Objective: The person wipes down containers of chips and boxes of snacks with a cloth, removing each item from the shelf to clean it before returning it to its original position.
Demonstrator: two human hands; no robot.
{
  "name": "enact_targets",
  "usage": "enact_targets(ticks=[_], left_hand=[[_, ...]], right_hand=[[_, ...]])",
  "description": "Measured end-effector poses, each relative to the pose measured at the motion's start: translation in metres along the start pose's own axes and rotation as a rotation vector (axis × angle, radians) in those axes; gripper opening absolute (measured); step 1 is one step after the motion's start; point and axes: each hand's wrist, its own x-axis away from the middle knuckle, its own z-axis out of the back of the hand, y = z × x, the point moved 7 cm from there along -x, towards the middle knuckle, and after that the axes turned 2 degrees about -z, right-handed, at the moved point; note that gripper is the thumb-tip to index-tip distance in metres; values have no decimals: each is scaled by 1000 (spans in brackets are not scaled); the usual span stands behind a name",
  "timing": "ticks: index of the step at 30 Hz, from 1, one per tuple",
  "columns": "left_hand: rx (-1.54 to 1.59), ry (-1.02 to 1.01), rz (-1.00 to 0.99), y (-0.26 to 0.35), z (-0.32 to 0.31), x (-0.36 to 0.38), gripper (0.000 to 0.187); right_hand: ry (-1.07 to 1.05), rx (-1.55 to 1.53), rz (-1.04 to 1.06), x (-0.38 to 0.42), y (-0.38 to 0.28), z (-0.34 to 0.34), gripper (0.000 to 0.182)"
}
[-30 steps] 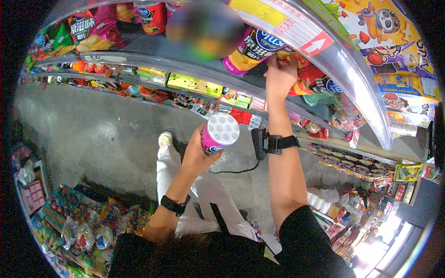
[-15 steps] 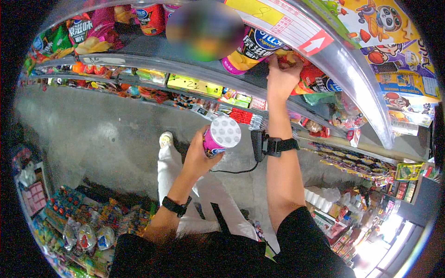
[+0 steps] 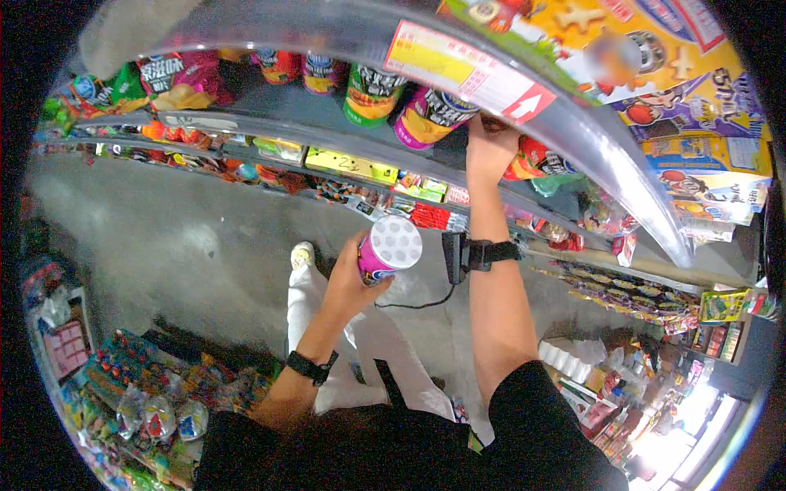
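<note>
My left hand [image 3: 348, 280] is wrapped round a purple chip canister [image 3: 396, 244] with a white dotted lid, held above the floor in front of my legs. My right hand [image 3: 492, 154] reaches into the upper shelf, its fingers largely hidden behind the shelf's clear front strip and a dark reddish spot at their tips. Just left of it leans a purple chip canister [image 3: 427, 121], and beyond that stands a green one [image 3: 372, 98]. On its right side lies a red package [image 3: 536, 159], close to the wrist.
A price label [image 3: 471, 69] with a red arrow sits on the clear curved shelf strip [image 3: 622, 172]. Lower shelves carry snacks and a yellow price card [image 3: 350, 164]. Colourful packs [image 3: 704, 90] fill the upper right. Bagged toys [image 3: 155, 417] lie at the lower left, above grey floor [image 3: 164, 237].
The view has shifted, so the shelf strip and label sit further left. My right hand's fingers have gone further behind the strip. My left hand keeps hold of its canister.
</note>
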Motion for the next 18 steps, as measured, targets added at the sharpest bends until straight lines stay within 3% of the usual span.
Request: enact_targets(ticks=[2, 3, 6, 8, 11, 12, 13, 15, 16, 18], left_hand=[[-33, 3, -29, 14, 12, -2, 75], [-63, -11, 20, 22, 19, -2, 74], [-116, -2, 31, 42, 43, -4, 74], [-143, -28, 71, 55, 59, -5, 75], [-254, -80, -1, 76, 86, 0, 76], [-242, -77, -12, 83, 98, 3, 77], [-251, -75, -24, 90, 110, 3, 77], [-292, -101, -33, 100, 130, 7, 80], [-328, -122, 16, 106, 141, 8, 82], [-339, -102, -9, 107, 156, 3, 83]], right_hand=[[-51, -146, -61, 7, 23, -10, 28], [-121, -196, -236, 10, 27, -7, 26], [-103, -70, -143, 15, 23, -2, 25], [-140, -194, -217, 21, 43, -18, 25], [-129, -106, -213, 27, 62, -35, 23], [-181, -139, -301, 29, 62, -34, 21], [-169, -148, -300, 26, 58, -33, 21], [-44, 29, -11, 15, 29, -17, 19], [-201, 148, -37, 15, 28, -21, 27], [-267, 92, -121, 8, 19, -21, 35]])
